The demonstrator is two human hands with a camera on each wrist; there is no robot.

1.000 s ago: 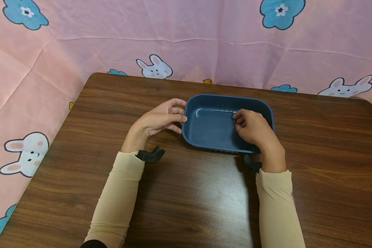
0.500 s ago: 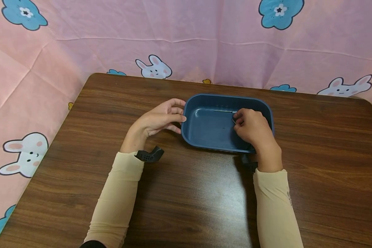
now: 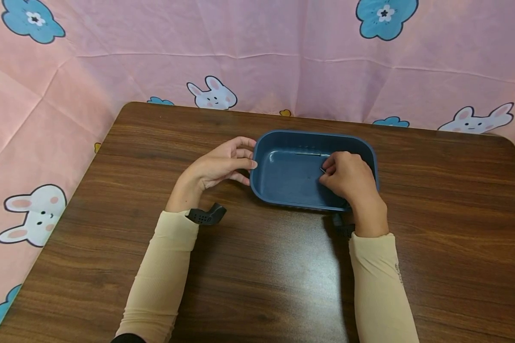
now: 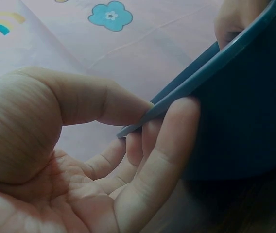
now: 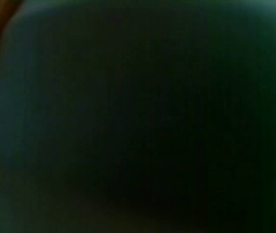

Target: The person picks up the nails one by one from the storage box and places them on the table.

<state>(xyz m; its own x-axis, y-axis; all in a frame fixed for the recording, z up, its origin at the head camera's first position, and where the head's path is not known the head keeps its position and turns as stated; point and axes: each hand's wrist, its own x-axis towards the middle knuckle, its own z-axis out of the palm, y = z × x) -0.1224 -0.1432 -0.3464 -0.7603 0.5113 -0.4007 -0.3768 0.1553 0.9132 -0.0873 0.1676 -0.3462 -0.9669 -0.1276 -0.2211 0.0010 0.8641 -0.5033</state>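
A blue rectangular plastic basin [image 3: 285,188] stands on the table, its open top facing up. My left hand [image 3: 223,164] pinches its left rim; in the left wrist view the thumb [image 4: 104,99] lies at the rim and the other fingers are against the outer wall. My right hand [image 3: 347,176] is inside the basin at its right part. Its thumb and fingertips pinch a short, thin, shiny piece [image 3: 323,170], mostly hidden by the fingers. Along the basin's back floor edge lies a thin, dark stick-like piece [image 3: 309,154]. The right wrist view is nearly black.
The brown wood-grain table [image 3: 266,286] extends around the basin on all sides. A pink cloth [image 3: 262,33] printed with rabbits and blue flowers hangs behind and to the left. Black wrist mounts [image 3: 207,215] sit at the wrists.
My right hand and forearm have shifted slightly left inside the basin, and less of the thin shiny piece shows. My left hand stays at the rim.
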